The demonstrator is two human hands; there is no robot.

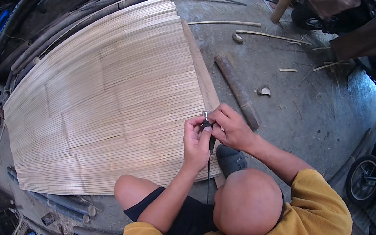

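— So what have you got hold of there?

— Both my hands are closed round a small dark tool (207, 127) with a cord hanging toward me. My left hand (196, 142) pinches its body, my right hand (230, 128) wraps the top, where a bit of metal shows. It sits right at the near right edge of the bamboo slat mat (103, 95).

— How does the mat handle?

— Light, I'd judge, and bendy across the slats, stiff along them. Thin strips can split, so I'd grip it by the wooden edge strip (201, 67), not a single slat.

— Anything nearby?

— A bamboo pole (237, 91) lies on the concrete floor (301, 101), just right of my hands.
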